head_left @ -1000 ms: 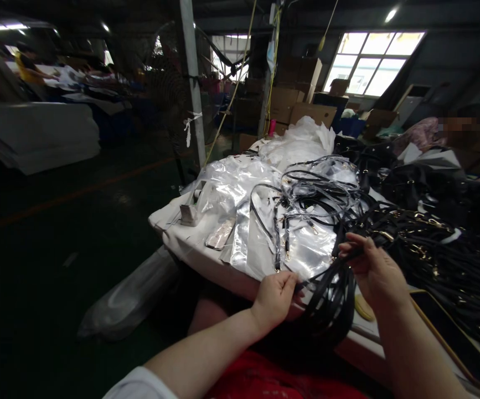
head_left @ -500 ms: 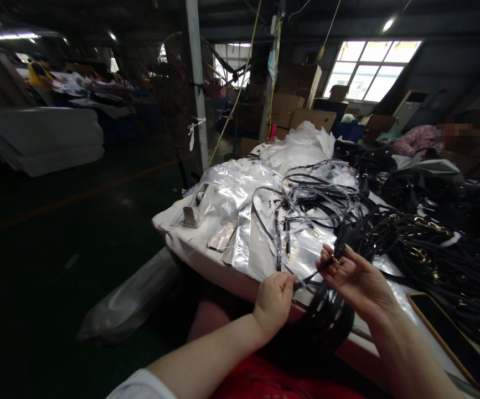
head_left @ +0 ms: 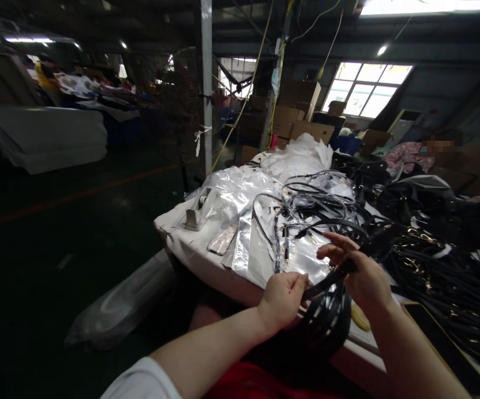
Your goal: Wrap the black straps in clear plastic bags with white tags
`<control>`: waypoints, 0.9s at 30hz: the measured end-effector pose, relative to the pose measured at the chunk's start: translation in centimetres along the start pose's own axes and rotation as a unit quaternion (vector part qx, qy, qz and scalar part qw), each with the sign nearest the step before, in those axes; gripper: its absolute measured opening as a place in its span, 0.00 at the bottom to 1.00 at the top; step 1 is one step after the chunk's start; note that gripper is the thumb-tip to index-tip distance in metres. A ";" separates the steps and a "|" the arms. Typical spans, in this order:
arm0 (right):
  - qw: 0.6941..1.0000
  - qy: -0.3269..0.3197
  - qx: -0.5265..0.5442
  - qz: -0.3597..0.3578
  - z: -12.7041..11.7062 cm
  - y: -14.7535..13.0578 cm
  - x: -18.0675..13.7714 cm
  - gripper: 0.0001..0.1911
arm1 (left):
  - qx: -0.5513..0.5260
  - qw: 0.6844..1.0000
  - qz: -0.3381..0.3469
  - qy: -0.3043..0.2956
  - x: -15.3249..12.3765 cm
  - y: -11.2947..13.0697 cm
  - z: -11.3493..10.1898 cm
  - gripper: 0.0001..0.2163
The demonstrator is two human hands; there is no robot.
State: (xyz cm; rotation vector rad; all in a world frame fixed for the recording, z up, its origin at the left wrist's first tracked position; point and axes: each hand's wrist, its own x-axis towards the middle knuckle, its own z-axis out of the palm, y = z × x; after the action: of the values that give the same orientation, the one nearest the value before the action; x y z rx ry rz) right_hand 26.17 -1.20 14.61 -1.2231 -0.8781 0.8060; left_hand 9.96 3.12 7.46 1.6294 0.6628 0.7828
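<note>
Black strap (head_left: 326, 284) is between our two hands, in front of the near edge of the surface (head_left: 210, 271). Our left grip (head_left: 283, 299) is closed on one part of it, with the thumb pressed against the bent fingers. Our right grip (head_left: 366, 282) holds it further to the right, and there some fingers are stretched out loosely toward the left. Below the hands, a bundle of dark loops (head_left: 331, 327) hangs down by the edge; whether it is joined with our strap, we cannot tell.

Just beside our right wrist lie a yellow round object (head_left: 361, 317) and a dark phone (head_left: 443, 349). Farther to the right we see a heap of black straps with gold-coloured clasps (head_left: 431, 277). Beyond our hands, other straps (head_left: 323, 191) lie among transparent plastic bags (head_left: 240, 191), and near these rests a patterned flat object (head_left: 223, 239).
</note>
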 end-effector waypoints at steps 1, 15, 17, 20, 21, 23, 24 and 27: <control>1.000 -0.004 -0.028 -0.002 0.0 0.0 0.0 0.21 | -0.017 1.000 -0.004 -0.001 0.2 0.5 -0.1 0.23; 0.992 -0.047 -0.077 0.086 1.6 -1.4 0.1 0.37 | -0.118 0.992 0.033 -0.008 2.5 1.9 1.6 0.21; 0.993 -0.042 -0.062 0.088 1.4 -0.7 0.2 0.36 | -0.136 0.990 0.027 -0.002 2.7 1.9 1.7 0.21; 0.994 -0.030 -0.064 0.078 1.3 0.1 0.1 0.35 | -0.150 0.988 0.022 0.002 2.6 1.9 1.8 0.20; 0.994 -0.029 -0.071 0.077 1.3 0.2 0.0 0.36 | -0.151 0.988 0.024 0.002 2.5 1.9 1.9 0.21; 0.993 -0.031 -0.090 0.073 1.4 0.1 -0.3 0.36 | -0.154 0.988 0.031 0.003 2.5 1.9 2.2 0.21; 0.992 -0.034 -0.101 0.068 1.4 -0.2 -0.4 0.36 | -0.159 0.987 0.037 0.004 2.6 2.1 2.3 0.21; 0.989 -0.044 -0.136 0.040 1.3 -1.5 -0.1 0.34 | -0.197 0.980 0.042 0.008 3.9 3.5 2.8 0.21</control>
State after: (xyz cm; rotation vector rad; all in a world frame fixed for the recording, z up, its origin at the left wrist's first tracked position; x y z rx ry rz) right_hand 25.08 -0.96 16.23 -1.4785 -1.0412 0.8285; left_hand 14.65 3.78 11.09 1.2959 0.4192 0.9254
